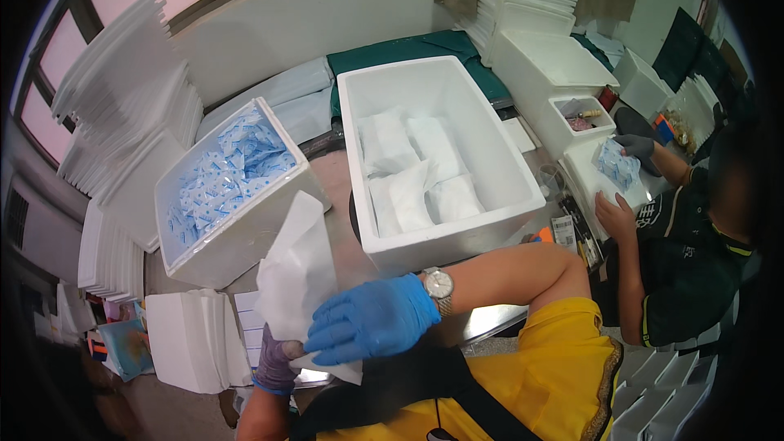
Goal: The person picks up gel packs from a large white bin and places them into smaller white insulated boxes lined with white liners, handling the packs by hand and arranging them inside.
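My left hand [277, 360], in a greyish-purple glove with a blue cuff under it, grips the lower part of a sheet of white wrapping paper [298, 275]. The paper stands up in a tall, creased shape, and a loose corner sticks out below my hands. My right hand [367, 321], in a blue glove, lies across the paper's lower part with its fingers stretched; its thumb is hidden. Ahead is a large white foam box [508, 196] with several white wrapped packets [436, 147] inside. Left of it, a tilted foam box [229, 257] holds many blue-printed plastic packs [226, 177].
A co-worker [686, 257] at the right handles a blue-printed pack [617, 164] over white sheets. Stacks of foam lids [116, 86] rise at the left and back right. A pile of white paper [190, 340] is at my left. A small foam box [580, 115] holds tools.
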### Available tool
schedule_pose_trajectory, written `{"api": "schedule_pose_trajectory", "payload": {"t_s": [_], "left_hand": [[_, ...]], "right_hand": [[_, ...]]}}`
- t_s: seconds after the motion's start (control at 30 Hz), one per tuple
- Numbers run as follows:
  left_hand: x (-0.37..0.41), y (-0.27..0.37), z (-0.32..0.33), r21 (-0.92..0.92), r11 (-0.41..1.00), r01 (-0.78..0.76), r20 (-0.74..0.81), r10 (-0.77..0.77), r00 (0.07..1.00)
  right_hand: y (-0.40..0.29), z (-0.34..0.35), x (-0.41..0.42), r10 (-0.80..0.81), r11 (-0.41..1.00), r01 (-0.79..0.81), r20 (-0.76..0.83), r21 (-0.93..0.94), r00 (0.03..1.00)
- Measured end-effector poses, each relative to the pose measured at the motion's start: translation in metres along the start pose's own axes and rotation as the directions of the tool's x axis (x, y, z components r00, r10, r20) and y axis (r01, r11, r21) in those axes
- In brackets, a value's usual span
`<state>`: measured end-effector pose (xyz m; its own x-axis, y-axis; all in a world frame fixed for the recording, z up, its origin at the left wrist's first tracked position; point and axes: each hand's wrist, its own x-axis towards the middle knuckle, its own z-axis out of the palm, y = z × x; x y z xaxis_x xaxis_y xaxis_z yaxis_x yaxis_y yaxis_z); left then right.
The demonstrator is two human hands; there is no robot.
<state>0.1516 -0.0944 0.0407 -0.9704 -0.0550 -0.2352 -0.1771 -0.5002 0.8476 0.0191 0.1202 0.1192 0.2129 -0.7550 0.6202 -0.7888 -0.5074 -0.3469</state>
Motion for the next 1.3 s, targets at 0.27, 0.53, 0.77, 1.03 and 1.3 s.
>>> {"api": "schedule_pose_trajectory", "payload": {"t_s": [0.27,0.53,0.77,1.03,1.3], "left_hand": [[0.027,0.034,0.001,0.326,0.929,-0.176,0.098,0.152,0.984],[0.072,0.047,0.034,0.57,0.743,-0.35,0.461,0.063,0.885],[0.07,0.028,0.058,0.536,0.832,-0.14,0.498,-0.178,0.849],[0.078,0.02,0.066,0.31,0.946,0.093,0.478,-0.24,0.845],[0.101,0.045,0.074,-0.125,0.99,0.062,0.528,0.014,0.849]], "right_hand": [[0.008,-0.07,-0.02,0.801,0.532,-0.559,-0.164,0.636,0.576],[0.046,-0.095,-0.002,0.174,0.943,-0.248,-0.307,-0.221,0.936],[-0.013,-0.071,-0.017,0.095,0.983,-0.058,0.21,-0.176,0.973],[-0.012,-0.034,-0.029,0.192,0.744,-0.135,0.016,-0.655,0.981],[0.028,-0.131,-0.063,0.5,0.698,-0.689,-0.555,-0.196,0.665]]}}
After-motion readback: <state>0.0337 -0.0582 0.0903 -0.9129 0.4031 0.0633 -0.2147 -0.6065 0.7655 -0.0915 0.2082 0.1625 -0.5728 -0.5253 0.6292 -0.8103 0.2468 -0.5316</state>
